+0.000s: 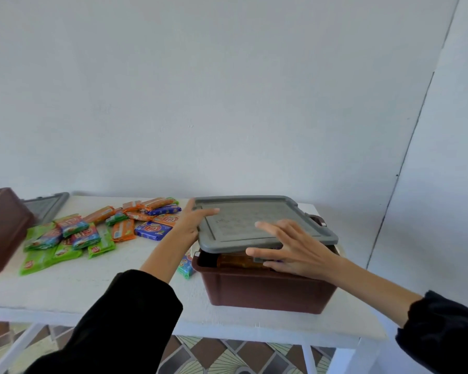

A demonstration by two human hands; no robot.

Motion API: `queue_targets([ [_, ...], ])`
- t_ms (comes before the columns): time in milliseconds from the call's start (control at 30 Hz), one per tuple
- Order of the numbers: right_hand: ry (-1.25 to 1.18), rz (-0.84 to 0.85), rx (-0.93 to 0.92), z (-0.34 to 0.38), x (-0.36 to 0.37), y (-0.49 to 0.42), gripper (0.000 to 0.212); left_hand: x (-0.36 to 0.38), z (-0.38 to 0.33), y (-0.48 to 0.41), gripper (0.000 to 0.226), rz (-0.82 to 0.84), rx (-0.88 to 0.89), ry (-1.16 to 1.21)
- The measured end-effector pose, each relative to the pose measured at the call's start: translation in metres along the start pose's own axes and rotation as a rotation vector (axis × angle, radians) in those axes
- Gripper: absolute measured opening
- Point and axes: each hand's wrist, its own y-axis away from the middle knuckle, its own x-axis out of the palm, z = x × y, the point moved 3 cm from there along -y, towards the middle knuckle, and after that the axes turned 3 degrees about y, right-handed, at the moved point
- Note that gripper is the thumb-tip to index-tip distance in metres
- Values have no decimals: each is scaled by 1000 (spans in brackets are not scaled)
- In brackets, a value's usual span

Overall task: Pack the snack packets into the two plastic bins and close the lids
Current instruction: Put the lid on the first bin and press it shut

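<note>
A brown plastic bin [265, 290] stands on the white table [92, 290] at the right, with orange packets showing inside. Its grey lid [254, 220] lies tilted on top, the near edge raised off the rim. My left hand [191, 221] grips the lid's left edge, thumb on top. My right hand [289, 248] holds the lid's near edge with fingers spread. A second brown bin [3, 228] stands at the far left, with a second grey lid [46, 206] behind it. Several green, orange and blue snack packets [92, 228] lie loose between the bins.
One packet [186, 265] lies against the right bin's left side, partly hidden by my left forearm. The table's front edge runs just below the bin. Behind is a plain white wall; patterned floor tiles [227, 354] show under the table.
</note>
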Motion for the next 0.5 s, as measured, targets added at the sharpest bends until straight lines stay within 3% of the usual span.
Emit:
queue_targets([
  [67,-68,53,87,0,-5,1,46,-1,6,1,83,-26,51,-84],
  [167,-115,109,194,-5,-7,6,47,-7,14,-3,80,-22,54,-149],
  [333,-117,205,475,-29,0,15,55,-17,22,-8,95,-33,105,-269],
  [400,-162,355,709,-44,9,22,64,-15,24,-10,93,-16,151,-347],
  [500,-373,687,1079,-62,29,40,58,-12,28,-8,97,24,151,-467],
])
